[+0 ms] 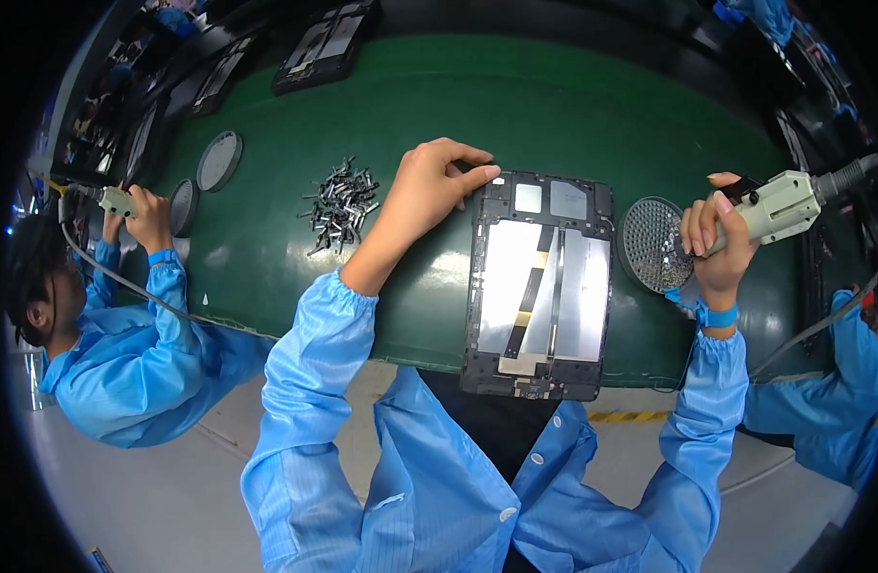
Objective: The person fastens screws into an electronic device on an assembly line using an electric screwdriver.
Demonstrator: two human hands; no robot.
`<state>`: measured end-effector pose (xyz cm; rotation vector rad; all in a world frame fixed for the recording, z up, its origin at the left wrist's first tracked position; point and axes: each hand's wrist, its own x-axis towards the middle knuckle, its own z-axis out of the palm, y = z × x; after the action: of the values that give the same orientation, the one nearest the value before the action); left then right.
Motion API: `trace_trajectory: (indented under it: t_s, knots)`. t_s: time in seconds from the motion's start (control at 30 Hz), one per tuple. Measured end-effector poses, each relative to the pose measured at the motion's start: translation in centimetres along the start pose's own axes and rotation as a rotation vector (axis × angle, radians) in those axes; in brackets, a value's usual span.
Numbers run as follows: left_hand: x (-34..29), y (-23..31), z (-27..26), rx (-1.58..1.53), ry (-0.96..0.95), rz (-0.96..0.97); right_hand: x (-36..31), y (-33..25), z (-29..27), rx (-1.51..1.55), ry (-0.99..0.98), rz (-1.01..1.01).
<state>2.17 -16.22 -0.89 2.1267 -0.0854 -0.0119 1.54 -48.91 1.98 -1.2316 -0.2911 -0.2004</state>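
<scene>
Tablet (574, 286) has left hand (437, 183) at its corner, grip unclear; right hand (720, 234) clasps a pale power screwdriver (781, 207).

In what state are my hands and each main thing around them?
Flat device: inside exposed
Left hand: at flat device's upper left corner
Handheld tool: held, slanted
Right hand: closed around handheld tool
Dish right of flat device: uncovered, holding small pieces
Dark pieces: loosely heaped

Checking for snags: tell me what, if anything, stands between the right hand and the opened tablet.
A round grey dish of small metal parts lies between the right hand and the opened tablet; it looks low enough for the hand to pass over.
</scene>
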Motion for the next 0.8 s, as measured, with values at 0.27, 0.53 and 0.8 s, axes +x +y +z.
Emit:
trace_trajectory:
  t_s: [0.27,0.53,0.8]
  knots:
    - [0.2,-0.6,0.3,-0.062,-0.058,0.081,0.1,-0.4,0.6,-0.012,-0.005,-0.035]
    - [-1.7,-0.7,-0.1,-0.007,-0.066,0.167,0.4,-0.3,2.4,0.018,-0.054,-0.033]
    - [-4.2,-0.9,0.4,-0.062,-0.053,0.267,1.4,0.1,11.7,0.088,-0.219,0.051]
